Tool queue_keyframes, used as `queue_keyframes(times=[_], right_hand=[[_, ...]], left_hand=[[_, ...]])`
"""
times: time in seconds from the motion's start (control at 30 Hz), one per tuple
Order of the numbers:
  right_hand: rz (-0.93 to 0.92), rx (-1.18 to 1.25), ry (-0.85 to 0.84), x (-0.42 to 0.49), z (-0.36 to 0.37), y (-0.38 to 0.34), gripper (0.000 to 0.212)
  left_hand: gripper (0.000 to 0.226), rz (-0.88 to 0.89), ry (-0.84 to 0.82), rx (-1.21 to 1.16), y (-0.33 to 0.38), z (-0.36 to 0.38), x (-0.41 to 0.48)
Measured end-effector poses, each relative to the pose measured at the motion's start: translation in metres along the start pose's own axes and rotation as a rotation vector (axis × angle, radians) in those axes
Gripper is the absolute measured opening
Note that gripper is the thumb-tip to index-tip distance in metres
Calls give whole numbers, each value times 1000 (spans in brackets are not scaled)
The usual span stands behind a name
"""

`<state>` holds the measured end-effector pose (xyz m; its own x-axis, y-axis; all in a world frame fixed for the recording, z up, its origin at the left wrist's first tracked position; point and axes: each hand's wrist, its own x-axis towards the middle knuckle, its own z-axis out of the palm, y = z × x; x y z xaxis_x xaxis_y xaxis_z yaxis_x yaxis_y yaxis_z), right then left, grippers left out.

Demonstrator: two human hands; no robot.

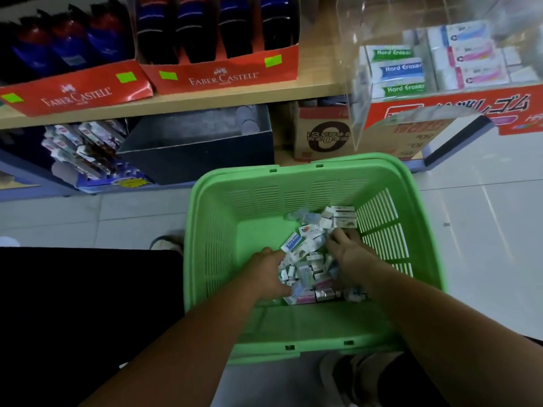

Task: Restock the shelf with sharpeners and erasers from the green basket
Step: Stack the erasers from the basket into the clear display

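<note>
Lower centre, green slatted plastic basket (pixel 382 183): small boxed erasers (pixel 311 268) heaped.
Blue-labelled eraser (pixel 292 241): long axis lower-left to upper-right.
Left hand (pixel 269 273), right hand (pixel 351 254): fingers in heap, grip unclear.

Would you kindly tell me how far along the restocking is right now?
Done: the shelf case already holds stacked erasers. In hand: the left hand and right hand are both in the pile in the basket; whether either grips anything is unclear. Left: that pile is sizeable, so much restocking likely remains.
</note>
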<state>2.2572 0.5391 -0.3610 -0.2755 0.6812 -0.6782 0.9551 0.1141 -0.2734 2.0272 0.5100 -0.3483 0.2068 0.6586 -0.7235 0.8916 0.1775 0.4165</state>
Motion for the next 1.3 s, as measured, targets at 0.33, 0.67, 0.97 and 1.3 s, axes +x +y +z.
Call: queue_keyframes(times=[0.33, 0.67, 0.97, 1.3], right_hand=[[43, 266, 89, 5, 8, 9, 52], [37, 190, 51, 14, 11, 7, 59], [74, 375, 12, 18, 7, -1, 41], [165, 702, 30, -23, -64, -34, 54]], left_hand=[[145, -12, 63, 116, 40, 34, 39], [106, 35, 113, -247, 38, 40, 50], [30, 94, 189, -254, 15, 16, 42], [10, 239, 195, -463, 29, -43, -2]])
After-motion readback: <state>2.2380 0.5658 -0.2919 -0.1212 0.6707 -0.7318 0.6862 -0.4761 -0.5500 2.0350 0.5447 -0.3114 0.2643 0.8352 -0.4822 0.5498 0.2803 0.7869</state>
